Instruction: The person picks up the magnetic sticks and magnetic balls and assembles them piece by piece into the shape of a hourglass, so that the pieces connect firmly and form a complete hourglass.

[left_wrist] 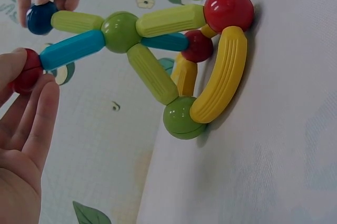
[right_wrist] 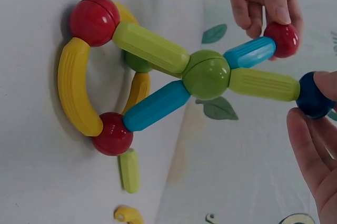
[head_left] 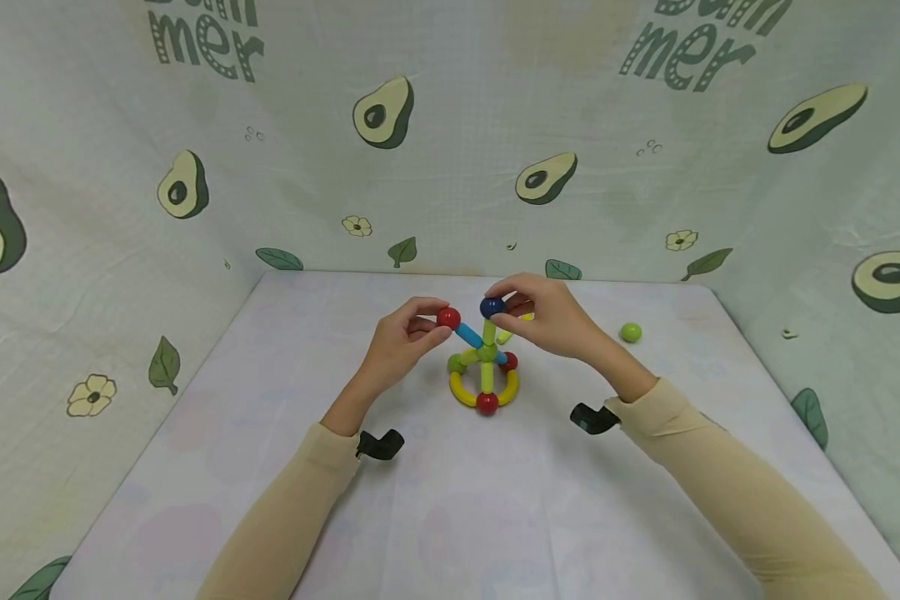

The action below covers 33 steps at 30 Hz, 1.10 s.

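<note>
A model of magnetic sticks and balls stands on the table. Its base is a ring of yellow curved sticks (left_wrist: 224, 76) joined by balls, one of them a red ball (head_left: 487, 404). Sloping sticks rise from the ring to a central green ball (right_wrist: 206, 75). From there a light green stick (right_wrist: 263, 84) points up to a dark blue ball (head_left: 491, 307), which my right hand (head_left: 551, 317) pinches between thumb and fingers. My left hand (head_left: 401, 346) pinches a red ball (head_left: 448, 317) at the outer end of a blue stick (left_wrist: 73, 50), which slants up-left from the central ball.
A loose green ball (head_left: 631, 332) lies right of the model. Behind the model are a loose light green stick (right_wrist: 129, 171) and a yellow curved piece (right_wrist: 129, 214). An avocado-print cloth (head_left: 450, 217) hangs at the table's back and sides.
</note>
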Motion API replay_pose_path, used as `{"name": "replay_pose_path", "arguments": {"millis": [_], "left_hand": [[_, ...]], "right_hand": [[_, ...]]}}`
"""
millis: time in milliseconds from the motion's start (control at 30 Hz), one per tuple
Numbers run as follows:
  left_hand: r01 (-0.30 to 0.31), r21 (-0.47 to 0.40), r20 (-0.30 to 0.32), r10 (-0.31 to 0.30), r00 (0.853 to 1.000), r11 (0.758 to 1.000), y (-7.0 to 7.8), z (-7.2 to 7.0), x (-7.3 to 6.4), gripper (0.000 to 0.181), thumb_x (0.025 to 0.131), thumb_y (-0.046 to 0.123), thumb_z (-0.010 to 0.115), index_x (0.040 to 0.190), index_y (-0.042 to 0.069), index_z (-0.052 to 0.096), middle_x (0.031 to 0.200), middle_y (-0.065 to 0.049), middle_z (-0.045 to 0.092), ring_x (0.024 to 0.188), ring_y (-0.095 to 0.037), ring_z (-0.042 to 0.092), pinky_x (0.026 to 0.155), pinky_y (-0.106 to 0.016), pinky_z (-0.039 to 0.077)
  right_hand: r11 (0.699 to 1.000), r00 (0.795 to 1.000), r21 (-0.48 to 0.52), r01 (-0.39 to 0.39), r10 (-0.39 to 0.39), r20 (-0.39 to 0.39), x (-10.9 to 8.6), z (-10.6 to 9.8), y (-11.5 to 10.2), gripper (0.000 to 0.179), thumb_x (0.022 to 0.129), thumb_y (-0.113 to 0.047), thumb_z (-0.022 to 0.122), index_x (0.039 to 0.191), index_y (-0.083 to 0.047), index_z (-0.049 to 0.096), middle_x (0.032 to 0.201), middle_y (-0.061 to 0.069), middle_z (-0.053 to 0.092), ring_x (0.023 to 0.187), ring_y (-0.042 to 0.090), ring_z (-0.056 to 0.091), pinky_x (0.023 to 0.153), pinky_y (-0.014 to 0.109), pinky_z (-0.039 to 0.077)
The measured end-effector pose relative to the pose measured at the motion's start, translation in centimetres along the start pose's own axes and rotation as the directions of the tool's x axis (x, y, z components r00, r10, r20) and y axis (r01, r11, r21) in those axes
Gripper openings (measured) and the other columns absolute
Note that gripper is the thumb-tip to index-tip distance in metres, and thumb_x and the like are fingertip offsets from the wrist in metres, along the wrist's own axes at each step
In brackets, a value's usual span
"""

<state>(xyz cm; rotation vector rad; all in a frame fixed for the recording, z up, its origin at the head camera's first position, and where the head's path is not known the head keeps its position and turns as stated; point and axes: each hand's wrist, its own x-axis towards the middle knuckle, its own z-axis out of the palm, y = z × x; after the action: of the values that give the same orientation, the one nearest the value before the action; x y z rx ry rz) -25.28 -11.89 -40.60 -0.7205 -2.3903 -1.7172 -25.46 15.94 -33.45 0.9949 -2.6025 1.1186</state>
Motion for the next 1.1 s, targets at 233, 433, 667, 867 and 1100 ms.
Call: {"name": "replay_pose_path", "arguments": {"millis": [233, 433, 667, 867, 1100], "left_hand": [[0.005, 0.003, 0.002, -0.005, 1.0, 1.0, 0.1, -0.1, -0.1, 0.043, 0.101, 0.026, 0.076, 0.14, 0.016, 0.063, 0.129, 0.0, 0.069, 0.105, -0.019, 0.072, 0.093, -0.027, 0.061], [0.014, 0.002, -0.002, -0.014, 1.0, 1.0, 0.2, -0.1, -0.1, 0.041, 0.101, 0.026, 0.076, 0.139, 0.019, 0.064, 0.129, 0.001, 0.069, 0.106, -0.018, 0.071, 0.093, -0.027, 0.061], [0.018, 0.003, -0.002, -0.018, 1.0, 1.0, 0.2, -0.1, -0.1, 0.041, 0.101, 0.027, 0.076, 0.139, 0.019, 0.064, 0.127, 0.001, 0.07, 0.105, -0.018, 0.072, 0.093, -0.027, 0.061], [0.011, 0.005, -0.006, -0.011, 1.0, 1.0, 0.2, -0.1, -0.1, 0.041, 0.101, 0.026, 0.077, 0.139, 0.018, 0.064, 0.127, 0.0, 0.07, 0.104, -0.019, 0.072, 0.093, -0.027, 0.061], [-0.007, 0.007, -0.002, 0.007, 1.0, 1.0, 0.1, 0.0, -0.1, 0.04, 0.1, 0.024, 0.077, 0.138, 0.018, 0.064, 0.131, -0.002, 0.069, 0.102, -0.018, 0.072, 0.093, -0.026, 0.061]], "right_hand": [[1.0, 1.0, 0.008, 0.001, -0.001, 0.005, 0.1, 0.2, -0.1, 0.033, 0.095, -0.008, 0.081, 0.126, -0.008, 0.071, 0.122, 0.008, 0.071, 0.1, 0.02, 0.074, 0.093, 0.04, 0.063], [1.0, 1.0, 0.009, -0.002, 0.002, 0.008, 0.1, 0.3, -0.1, 0.036, 0.095, -0.009, 0.081, 0.129, -0.008, 0.07, 0.124, 0.008, 0.071, 0.101, 0.021, 0.075, 0.094, 0.041, 0.063], [1.0, 1.0, 0.004, -0.005, 0.004, 0.013, 0.0, 0.1, 0.3, 0.041, 0.095, -0.009, 0.081, 0.133, -0.008, 0.067, 0.128, 0.008, 0.07, 0.102, 0.021, 0.075, 0.094, 0.042, 0.063], [1.0, 1.0, 0.004, -0.008, 0.008, 0.028, -0.3, -0.5, 0.4, 0.045, 0.095, -0.01, 0.082, 0.137, -0.006, 0.064, 0.132, 0.009, 0.068, 0.105, 0.022, 0.075, 0.095, 0.041, 0.062], [0.999, 1.0, -0.026, -0.023, 0.023, 0.008, -1.1, -1.8, 1.9, 0.046, 0.094, -0.008, 0.082, 0.136, -0.007, 0.065, 0.129, 0.011, 0.07, 0.105, 0.023, 0.075, 0.093, 0.045, 0.063]]}}
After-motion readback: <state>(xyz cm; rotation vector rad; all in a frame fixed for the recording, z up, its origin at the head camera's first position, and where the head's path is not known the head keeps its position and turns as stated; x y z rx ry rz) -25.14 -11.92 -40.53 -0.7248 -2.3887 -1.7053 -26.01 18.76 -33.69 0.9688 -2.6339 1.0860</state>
